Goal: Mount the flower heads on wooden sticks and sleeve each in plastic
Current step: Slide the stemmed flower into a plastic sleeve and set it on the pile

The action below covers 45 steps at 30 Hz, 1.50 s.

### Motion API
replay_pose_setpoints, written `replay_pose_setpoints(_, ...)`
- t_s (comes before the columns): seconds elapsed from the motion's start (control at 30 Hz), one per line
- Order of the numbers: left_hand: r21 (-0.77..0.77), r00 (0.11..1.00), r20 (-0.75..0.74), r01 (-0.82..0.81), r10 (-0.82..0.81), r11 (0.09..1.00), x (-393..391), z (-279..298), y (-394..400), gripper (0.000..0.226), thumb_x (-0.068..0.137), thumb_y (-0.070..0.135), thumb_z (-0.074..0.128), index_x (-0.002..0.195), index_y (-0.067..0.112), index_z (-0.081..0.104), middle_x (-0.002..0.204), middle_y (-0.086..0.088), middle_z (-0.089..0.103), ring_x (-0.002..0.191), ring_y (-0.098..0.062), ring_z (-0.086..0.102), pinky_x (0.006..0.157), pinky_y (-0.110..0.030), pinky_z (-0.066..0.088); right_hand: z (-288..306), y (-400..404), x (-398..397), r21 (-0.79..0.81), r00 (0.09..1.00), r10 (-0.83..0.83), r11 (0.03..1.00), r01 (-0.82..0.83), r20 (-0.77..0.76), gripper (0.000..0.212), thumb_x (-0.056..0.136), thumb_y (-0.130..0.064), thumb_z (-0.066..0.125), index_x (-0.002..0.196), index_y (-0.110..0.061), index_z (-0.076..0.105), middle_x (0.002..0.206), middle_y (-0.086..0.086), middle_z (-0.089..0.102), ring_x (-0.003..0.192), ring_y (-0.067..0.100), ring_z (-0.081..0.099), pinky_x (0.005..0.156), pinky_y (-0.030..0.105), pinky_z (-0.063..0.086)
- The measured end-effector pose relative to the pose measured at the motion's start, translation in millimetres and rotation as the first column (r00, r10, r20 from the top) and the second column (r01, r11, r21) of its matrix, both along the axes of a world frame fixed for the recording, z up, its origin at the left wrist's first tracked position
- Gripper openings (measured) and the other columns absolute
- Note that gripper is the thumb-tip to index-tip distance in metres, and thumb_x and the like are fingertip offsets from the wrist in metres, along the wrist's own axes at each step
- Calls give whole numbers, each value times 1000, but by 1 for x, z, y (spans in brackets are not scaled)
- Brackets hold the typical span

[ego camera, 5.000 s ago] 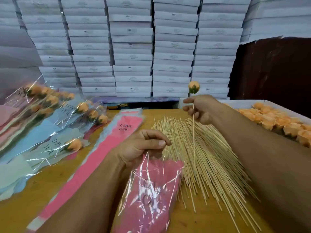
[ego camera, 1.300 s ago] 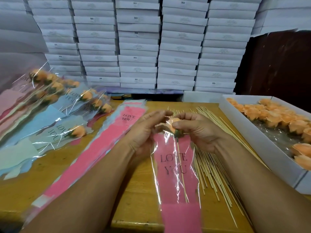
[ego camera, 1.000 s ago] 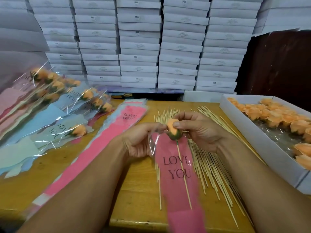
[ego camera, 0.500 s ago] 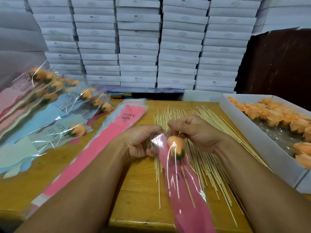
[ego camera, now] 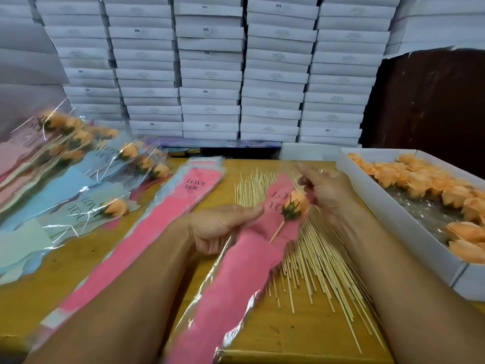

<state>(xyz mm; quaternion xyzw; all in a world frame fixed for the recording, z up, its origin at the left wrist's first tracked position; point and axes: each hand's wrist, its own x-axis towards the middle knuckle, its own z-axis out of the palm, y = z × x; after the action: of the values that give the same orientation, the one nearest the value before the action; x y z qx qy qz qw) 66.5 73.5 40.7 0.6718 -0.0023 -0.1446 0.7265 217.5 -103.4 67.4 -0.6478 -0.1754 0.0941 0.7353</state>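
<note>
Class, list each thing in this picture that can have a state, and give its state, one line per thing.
Pink sleeve: gripped by left hand, flower inside.
Flower head: mounted on a stick, sleeved.
Right hand: at the sleeve's top; grip unclear.
White tray: open, holding loose flower heads.
Loose sticks: spread on the table.
Finished flowers: sleeved, piled at left.

Soft, even indoor light fills my view, with only faint shadows under my forearms. Glare streaks the plastic sleeves (ego camera: 86,214). My right hand (ego camera: 325,190) and the pink sleeve (ego camera: 236,285) smear with motion blur. The stacked white boxes (ego camera: 210,74) bow near the edges.
</note>
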Motion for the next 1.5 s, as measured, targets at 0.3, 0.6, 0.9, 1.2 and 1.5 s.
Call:
replay_pose_setpoints(0.3,8,999,-15,44,-44,999,-3,5,-11,17,81,-7,62,96,-8,71,84,-15,75,72,-22,75,69,-30,63,-4,1,12,25,986,-163,986,162,31,31,93,-45,68,90,-15,71,88,0,71,72,9,62,68,29,51)
replay_pose_setpoints(0.6,-233,903,155,-361,401,903,0,10,-6,14,78,-1,66,86,3,77,79,-14,74,64,-21,73,59,-29,60,7,-1,-21,-402,927,372,843,-359,-46,62,88,-68,60,68,-11,73,54,3,59,42,14,48,37,21,33)
replay_pose_setpoints(0.9,-280,783,114,-566,612,776,-1,22,-16,32,78,7,70,107,-6,64,97,-21,70,81,-28,71,78,-39,62,3,7,-54,-357,628,743,535,-766,-234,35,93,-10,68,58,-12,71,52,4,64,37,7,55,33,14,35)
replay_pose_setpoints(1.2,251,816,173,-578,552,776,-34,50,-46,30,90,14,73,111,-5,62,93,-23,71,79,-34,65,85,-56,55,-2,18,-51,-145,818,565,806,-575,-105,28,91,-17,70,64,-10,69,55,5,61,40,8,49,33,17,35)
replay_pose_setpoints(1.5,246,608,386,-793,694,558,-70,50,-20,5,92,3,68,90,0,69,72,-10,68,55,-15,60,52,-24,50,-1,18,-49,-183,805,581,783,-594,-125,56,81,-52,67,99,0,74,66,9,65,48,13,53,38,21,39)
